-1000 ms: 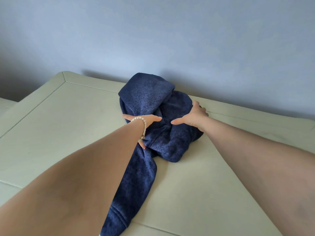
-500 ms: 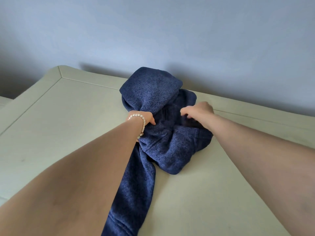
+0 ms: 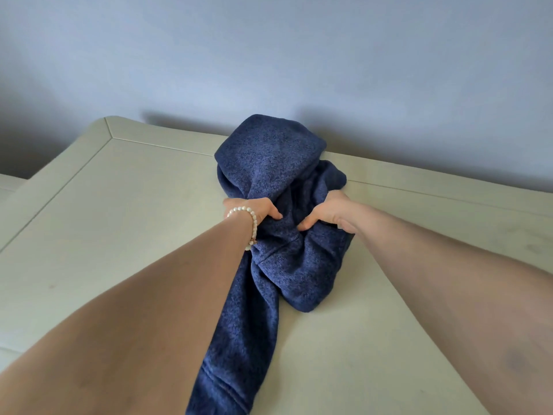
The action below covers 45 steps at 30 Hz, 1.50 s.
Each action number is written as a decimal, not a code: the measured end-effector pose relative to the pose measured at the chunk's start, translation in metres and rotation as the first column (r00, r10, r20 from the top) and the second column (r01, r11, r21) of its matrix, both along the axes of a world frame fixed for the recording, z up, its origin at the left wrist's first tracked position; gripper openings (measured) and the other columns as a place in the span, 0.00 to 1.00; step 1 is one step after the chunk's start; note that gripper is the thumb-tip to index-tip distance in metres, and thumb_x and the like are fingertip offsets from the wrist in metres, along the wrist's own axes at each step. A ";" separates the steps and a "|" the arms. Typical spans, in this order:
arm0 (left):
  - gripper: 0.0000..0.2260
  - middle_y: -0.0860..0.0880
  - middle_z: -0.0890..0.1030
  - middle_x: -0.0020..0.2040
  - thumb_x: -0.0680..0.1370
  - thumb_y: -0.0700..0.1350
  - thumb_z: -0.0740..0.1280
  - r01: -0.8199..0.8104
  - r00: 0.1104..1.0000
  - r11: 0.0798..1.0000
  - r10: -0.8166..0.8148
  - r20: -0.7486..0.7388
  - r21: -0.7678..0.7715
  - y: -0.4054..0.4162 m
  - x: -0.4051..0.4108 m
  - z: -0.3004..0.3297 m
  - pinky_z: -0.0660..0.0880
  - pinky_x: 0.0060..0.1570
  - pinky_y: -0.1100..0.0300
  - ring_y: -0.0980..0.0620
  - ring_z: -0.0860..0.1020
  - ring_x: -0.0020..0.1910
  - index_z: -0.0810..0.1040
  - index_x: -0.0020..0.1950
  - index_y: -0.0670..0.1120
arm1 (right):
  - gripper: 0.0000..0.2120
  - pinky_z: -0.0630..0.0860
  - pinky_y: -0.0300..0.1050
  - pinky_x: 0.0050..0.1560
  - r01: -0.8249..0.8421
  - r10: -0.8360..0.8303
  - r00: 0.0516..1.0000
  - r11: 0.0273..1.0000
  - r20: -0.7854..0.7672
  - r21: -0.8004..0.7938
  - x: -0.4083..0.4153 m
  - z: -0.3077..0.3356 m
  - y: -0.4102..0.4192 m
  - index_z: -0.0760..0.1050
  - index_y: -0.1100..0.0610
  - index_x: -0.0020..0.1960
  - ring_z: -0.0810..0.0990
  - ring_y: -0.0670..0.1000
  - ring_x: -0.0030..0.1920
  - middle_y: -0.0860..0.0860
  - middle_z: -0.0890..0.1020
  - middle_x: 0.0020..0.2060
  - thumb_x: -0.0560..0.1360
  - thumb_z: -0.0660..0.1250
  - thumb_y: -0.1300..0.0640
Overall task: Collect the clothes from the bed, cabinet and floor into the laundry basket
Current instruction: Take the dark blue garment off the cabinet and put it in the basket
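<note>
Clothes-wise it was just one item up there, a dark blue fleecy hoodie [image 3: 281, 259] bunched on top of the pale greenish cabinet [image 3: 125, 235]. Nearest the camera, one long piece of it, a sleeve as far as I could tell, trailed toward the front edge and ran out of the bottom of the shot, partly tucked under the left forearm. Further in, both bare arms reached across the top and met at the middle of the pile. The left hand [image 3: 254, 209], with a pearl bead bracelet [image 3: 250, 224] on its wrist, had its fingers curled down and dug into the fabric, thumb pressed in beside them. The right hand [image 3: 330, 209] was just beside it, also clenched around a fistful of the same fleece, knuckles up. Past the hands, the hood part sat humped up highest, close to the back edge of the cabinet. Behind that was a plain bluish-grey wall [image 3: 299, 55], with the hoodie's shadow on it.
</note>
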<state>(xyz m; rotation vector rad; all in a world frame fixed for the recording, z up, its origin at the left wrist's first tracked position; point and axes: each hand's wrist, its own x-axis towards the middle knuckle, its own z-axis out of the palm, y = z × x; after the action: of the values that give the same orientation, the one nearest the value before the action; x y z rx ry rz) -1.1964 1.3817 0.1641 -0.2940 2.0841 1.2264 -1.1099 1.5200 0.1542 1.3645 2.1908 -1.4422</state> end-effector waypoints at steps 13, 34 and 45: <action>0.37 0.48 0.81 0.60 0.58 0.40 0.81 0.153 0.959 0.961 -0.089 -0.268 0.231 -0.019 0.011 0.060 0.75 0.63 0.49 0.44 0.78 0.60 0.75 0.66 0.44 | 0.24 0.77 0.49 0.54 0.110 -0.090 0.935 0.993 -0.344 0.040 0.020 0.065 -0.022 0.79 0.56 0.50 0.81 0.58 0.55 0.53 0.82 0.48 0.59 0.79 0.72; 0.69 0.45 0.64 0.75 0.36 0.65 0.79 -0.185 0.961 0.974 0.207 0.183 -0.129 -0.140 0.115 -0.035 0.68 0.64 0.38 0.38 0.68 0.70 0.58 0.75 0.53 | 0.39 0.75 0.52 0.56 0.019 -0.007 0.996 0.992 -0.094 0.126 0.106 0.068 -0.065 0.76 0.57 0.54 0.79 0.58 0.53 0.54 0.81 0.55 0.47 0.68 0.37; 0.50 0.42 0.69 0.71 0.60 0.54 0.79 -0.205 0.960 0.975 0.218 0.176 -0.090 -0.129 0.145 0.006 0.70 0.61 0.41 0.35 0.71 0.68 0.58 0.75 0.43 | 0.62 0.43 0.74 0.70 -0.631 0.518 0.775 0.628 0.361 0.454 0.049 0.041 -0.043 0.33 0.43 0.78 0.40 0.54 0.79 0.48 0.34 0.79 0.64 0.78 0.57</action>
<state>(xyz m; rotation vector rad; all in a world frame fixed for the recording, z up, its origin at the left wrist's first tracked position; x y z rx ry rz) -1.0518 1.2529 0.1700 -0.6542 1.9753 1.1994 -1.0612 1.4772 0.1956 0.7072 2.6588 -0.4195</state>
